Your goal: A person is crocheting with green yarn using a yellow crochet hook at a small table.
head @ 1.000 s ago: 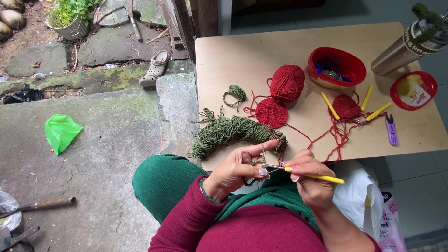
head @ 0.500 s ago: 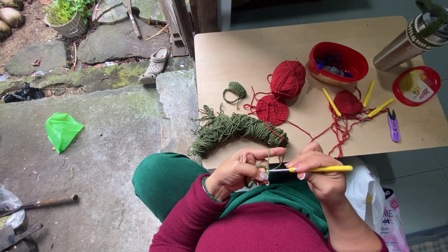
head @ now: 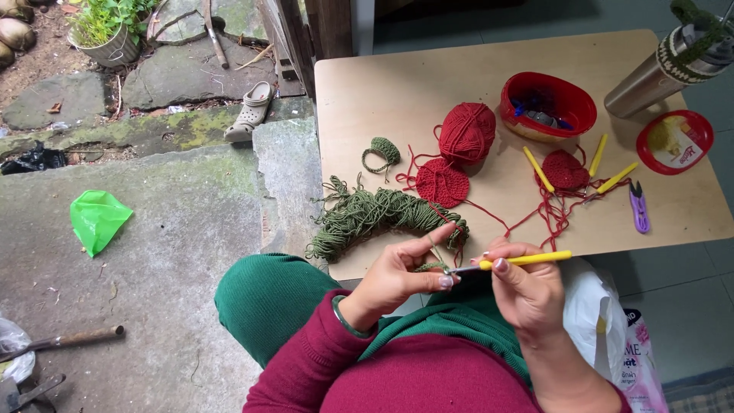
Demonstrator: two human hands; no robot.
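Right hand (head: pixel 527 287) gripped a yellow hook (head: pixel 527 260); left hand (head: pixel 401 271) pinched green yarn (head: pixel 432 266). A round red lid (head: pixel 674 141) with a yellow label lay on the bench (head: pixel 397 84).

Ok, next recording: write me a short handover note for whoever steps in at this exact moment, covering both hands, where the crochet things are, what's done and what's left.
Left hand: pinches a small green crochet piece, with green yarn over the raised forefinger.
Right hand: grips the yellow crochet hook, tip at that piece.
The yarn comes from the green skein at the near edge of the wooden table.
Done: a small green ring, a red disc beside the red yarn ball, and a second red piece.
Left: the green piece is only just begun. Spare yellow hooks and purple snips lie to the right.
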